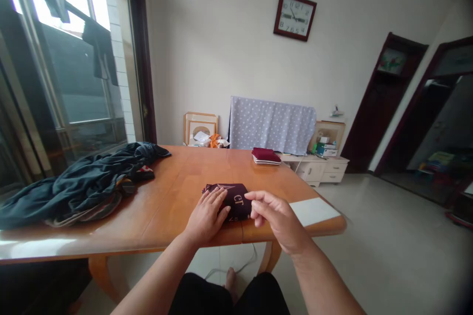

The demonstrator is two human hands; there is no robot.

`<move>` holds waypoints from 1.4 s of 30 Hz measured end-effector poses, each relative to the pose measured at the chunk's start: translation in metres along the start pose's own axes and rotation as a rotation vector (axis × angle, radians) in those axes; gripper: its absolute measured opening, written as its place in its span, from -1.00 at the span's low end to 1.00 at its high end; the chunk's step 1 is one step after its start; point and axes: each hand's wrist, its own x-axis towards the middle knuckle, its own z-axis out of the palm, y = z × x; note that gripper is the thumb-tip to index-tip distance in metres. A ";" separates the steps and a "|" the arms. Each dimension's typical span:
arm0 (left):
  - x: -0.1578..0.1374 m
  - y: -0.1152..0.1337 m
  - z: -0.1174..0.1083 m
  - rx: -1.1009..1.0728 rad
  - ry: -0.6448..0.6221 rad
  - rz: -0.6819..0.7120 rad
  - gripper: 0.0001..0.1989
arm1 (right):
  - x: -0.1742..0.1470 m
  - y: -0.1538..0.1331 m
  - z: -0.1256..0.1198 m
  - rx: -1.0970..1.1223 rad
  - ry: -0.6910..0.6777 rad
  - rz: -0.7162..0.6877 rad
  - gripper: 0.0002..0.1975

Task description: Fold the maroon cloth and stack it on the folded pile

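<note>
Folded maroon cloth [233,198] with pale lettering, lying flat on the wooden bench [173,192] near its front edge, directly ahead of the person at 12 o'clock. Its long axis runs roughly 9 to 3 o'clock, across the line of sight. The left hand [206,216] rests palm down on the cloth's near left corner, fingers spread and extended toward 1 o'clock; it grips nothing. The right hand [278,217] hovers just beside the cloth's right end, at about 3 o'clock from it, fingers loosely curled and holding nothing; whether a fingertip touches the fabric cannot be told. The left hand is thus the one in contact. At 10 o'clock lies a heap of dark clothes [79,184]; at 1 o'clock, farther back, a second folded maroon stack [266,155].
</note>
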 end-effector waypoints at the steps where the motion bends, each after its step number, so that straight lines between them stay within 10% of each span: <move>1: -0.001 0.000 0.002 0.015 -0.019 0.023 -0.46 | 0.007 0.013 -0.001 -0.022 0.052 0.035 -0.66; 15: -0.010 -0.005 0.013 0.057 -0.235 0.005 -0.35 | 0.034 0.121 -0.040 -0.399 0.418 0.124 -0.63; 22: -0.011 -0.007 0.014 0.031 -0.218 0.024 -0.37 | 0.037 0.128 -0.025 -0.895 0.205 -0.180 -0.56; 42: -0.010 -0.010 -0.005 -0.118 -0.254 -0.096 -0.27 | 0.036 0.120 -0.035 -1.031 0.063 -0.032 -0.33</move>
